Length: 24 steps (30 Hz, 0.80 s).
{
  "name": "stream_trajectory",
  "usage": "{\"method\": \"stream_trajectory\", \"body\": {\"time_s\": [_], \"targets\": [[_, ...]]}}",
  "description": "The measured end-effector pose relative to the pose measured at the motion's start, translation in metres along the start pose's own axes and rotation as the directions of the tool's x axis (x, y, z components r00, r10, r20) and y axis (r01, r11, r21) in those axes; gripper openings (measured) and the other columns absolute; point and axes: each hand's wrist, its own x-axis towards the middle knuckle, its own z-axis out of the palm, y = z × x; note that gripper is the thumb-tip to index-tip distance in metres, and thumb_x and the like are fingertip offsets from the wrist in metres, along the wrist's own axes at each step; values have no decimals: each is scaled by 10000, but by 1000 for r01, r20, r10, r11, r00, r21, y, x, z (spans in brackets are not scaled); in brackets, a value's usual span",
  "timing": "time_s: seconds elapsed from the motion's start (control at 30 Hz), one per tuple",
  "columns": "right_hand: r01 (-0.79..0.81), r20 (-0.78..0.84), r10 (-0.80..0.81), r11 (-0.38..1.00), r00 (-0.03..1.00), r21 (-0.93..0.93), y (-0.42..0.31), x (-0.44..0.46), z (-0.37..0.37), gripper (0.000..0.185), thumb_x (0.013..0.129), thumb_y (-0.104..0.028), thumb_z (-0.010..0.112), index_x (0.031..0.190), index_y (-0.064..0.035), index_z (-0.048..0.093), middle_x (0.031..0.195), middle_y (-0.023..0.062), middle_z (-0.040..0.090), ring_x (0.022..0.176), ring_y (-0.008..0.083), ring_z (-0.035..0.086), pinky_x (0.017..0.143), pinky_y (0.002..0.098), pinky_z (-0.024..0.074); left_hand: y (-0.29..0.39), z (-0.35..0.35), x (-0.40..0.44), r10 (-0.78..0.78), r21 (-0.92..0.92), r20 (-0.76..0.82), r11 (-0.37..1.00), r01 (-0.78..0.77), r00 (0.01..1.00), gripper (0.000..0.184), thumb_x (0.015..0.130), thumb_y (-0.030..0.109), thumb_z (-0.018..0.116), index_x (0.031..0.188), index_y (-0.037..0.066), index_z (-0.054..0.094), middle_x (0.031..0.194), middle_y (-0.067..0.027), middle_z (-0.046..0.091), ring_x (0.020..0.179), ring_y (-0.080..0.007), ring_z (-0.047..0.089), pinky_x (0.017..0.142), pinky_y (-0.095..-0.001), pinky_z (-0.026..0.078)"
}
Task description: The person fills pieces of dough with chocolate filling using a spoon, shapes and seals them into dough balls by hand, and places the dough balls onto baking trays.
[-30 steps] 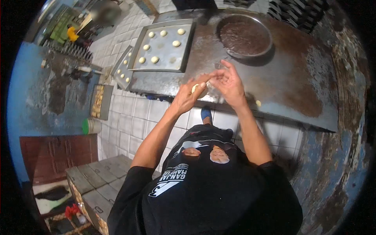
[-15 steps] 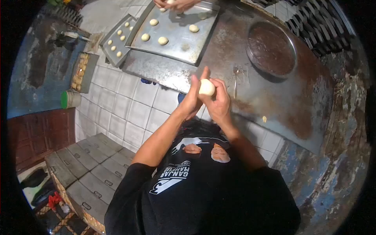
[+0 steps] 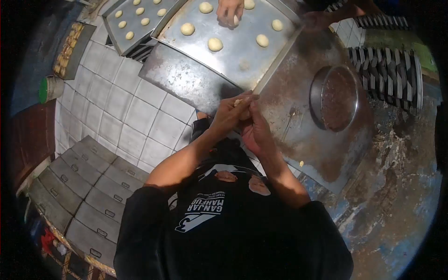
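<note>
My left hand (image 3: 227, 114) and my right hand (image 3: 256, 130) are pressed together near the tray's front corner, fingers curled round a pale dough ball (image 3: 238, 102). Only a small part of the dough shows between the fingers. Just beyond them is a large metal tray (image 3: 233, 63) with several round dough balls set apart on it. Another person's hand (image 3: 229, 11) reaches into that tray and touches a dough ball at its far side.
A smaller tray (image 3: 133, 35) of dough balls lies at the upper left. A round pan of dark filling (image 3: 339, 98) and a thin utensil (image 3: 289, 122) are on the metal table (image 3: 182, 86). Closed metal boxes (image 3: 88, 172) stand at the lower left; dark metal racks (image 3: 389, 77) at the right.
The view has shifted, bringing the trays nearer. My fingers have closed over the dough ball, which was more exposed before. The other person's hand is still at the large tray.
</note>
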Motion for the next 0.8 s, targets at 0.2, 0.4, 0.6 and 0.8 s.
{"method": "stream_trajectory", "body": {"time_s": [0.2, 0.4, 0.6, 0.8], "targets": [[-77, -48, 71, 986, 996, -150, -44, 79, 8, 269, 1025, -189, 598, 1223, -9, 620, 1195, 110, 673, 1036, 187, 679, 907, 323, 572, 14, -30, 31, 116, -62, -193, 990, -130, 974, 614, 1008, 190, 653, 1525, 3, 378, 1444, -133, 514, 1244, -167, 551, 1055, -288, 451], [221, -166, -378, 786, 911, -578, -52, 127, 15, 383, 1017, -148, 605, 1334, 39, 499, 1137, 133, 657, 1006, 180, 667, 828, 298, 596, 42, -117, 7, 40, 149, -220, 989, -7, 975, 425, 1016, 141, 616, 1410, 11, 526, 1287, -93, 644, 1224, -181, 580, 1065, -324, 448], [249, -192, -414, 793, 890, -556, -41, 149, 16, 466, 1003, -169, 640, 1377, 48, 464, 1139, 109, 643, 951, 159, 655, 785, 287, 585, 50, -153, -6, -64, 100, -300, 990, 98, 952, 348, 1042, 159, 574, 1359, 13, 578, 1263, -98, 661, 1198, -171, 592, 1046, -312, 440], [163, 324, -564, -318, 759, -934, -38, 207, -9, 503, 973, -243, 654, 1325, 86, 508, 1339, 275, 526, 1146, 347, 579, 1004, 479, 469, 46, -153, -5, -50, 67, -308, 995, 74, 950, 324, 1046, 149, 565, 1337, 9, 595, 1252, -98, 664, 1179, -173, 601, 1031, -316, 452]]}}
